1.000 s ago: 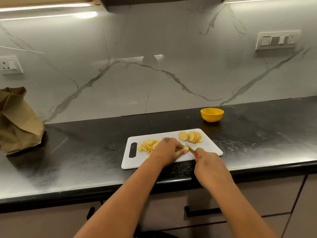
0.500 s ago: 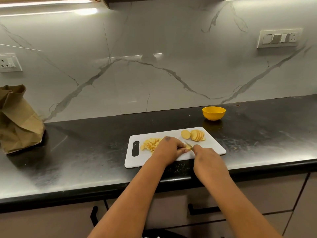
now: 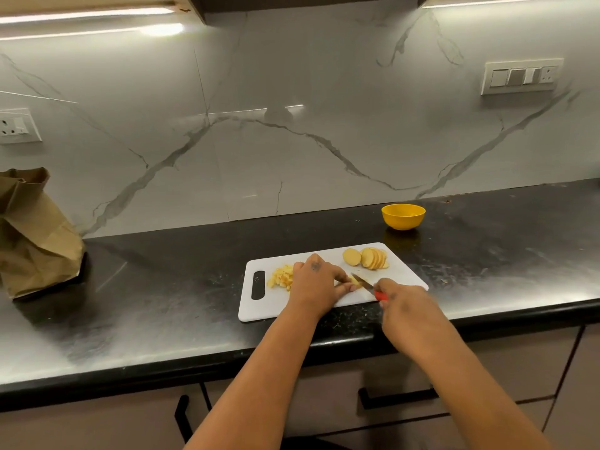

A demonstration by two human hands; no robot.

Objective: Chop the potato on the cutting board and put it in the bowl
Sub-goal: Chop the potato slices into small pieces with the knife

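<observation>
Roughly half done: diced potato (image 3: 281,278) lies on the board (image 3: 276,306), slices (image 3: 370,258) await. Left hand (image 3: 316,282) pinches a piece, right hand (image 3: 404,303) grips the knife (image 3: 363,283). The bowl (image 3: 403,216) seems unfilled.

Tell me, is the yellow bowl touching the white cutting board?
Apart. In the head view, a strip of black counter shows between the yellow bowl and the far edge of the white cutting board.

No readable txt, labels, brands or nos. anywhere in frame right now, incl. the wall sockets, whose markings are too small to read.
</observation>
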